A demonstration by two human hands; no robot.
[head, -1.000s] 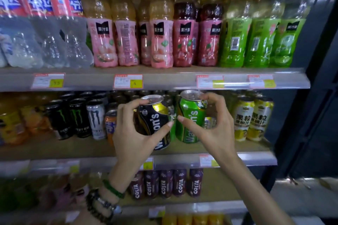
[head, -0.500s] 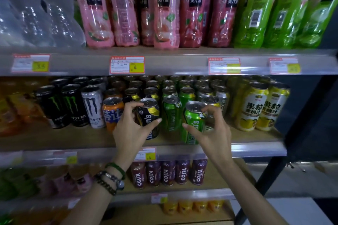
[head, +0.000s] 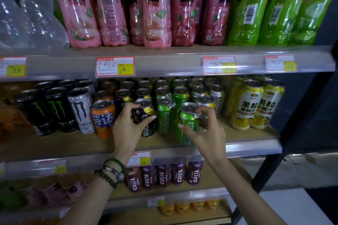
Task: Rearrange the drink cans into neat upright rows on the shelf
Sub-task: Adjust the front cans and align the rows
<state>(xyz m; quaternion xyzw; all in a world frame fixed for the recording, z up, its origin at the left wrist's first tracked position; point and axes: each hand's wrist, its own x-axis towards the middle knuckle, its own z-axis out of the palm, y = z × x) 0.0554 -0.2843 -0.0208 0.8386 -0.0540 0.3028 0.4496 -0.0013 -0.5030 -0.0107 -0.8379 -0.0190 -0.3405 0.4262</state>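
On the middle shelf (head: pixel 73 144) stand rows of upright cans. My left hand (head: pixel 128 129) wraps around a black-and-yellow Watson's can (head: pixel 146 115) at the front of its row, thumb on the right side and fingers at the rim. My right hand (head: pixel 206 133) grips a green Watson's can (head: pixel 188 120) that leans slightly and sits forward of its row. Another green Watson's can (head: pixel 165 113) stands upright between the two. An orange can (head: pixel 103 118) stands just left of my left hand.
Black and white Monster cans (head: pixel 56 111) fill the left of the shelf, tall yellow juice cans (head: pixel 256 106) the right. Pink and green bottles (head: pixel 155 14) line the shelf above. Costa bottles (head: pixel 164 175) stand on the shelf below. A dark frame post (head: pixel 311 107) rises at right.
Both cans have come down from a raised position in front of the shelf to the shelf's front rows. The camera has moved closer and tilted down.
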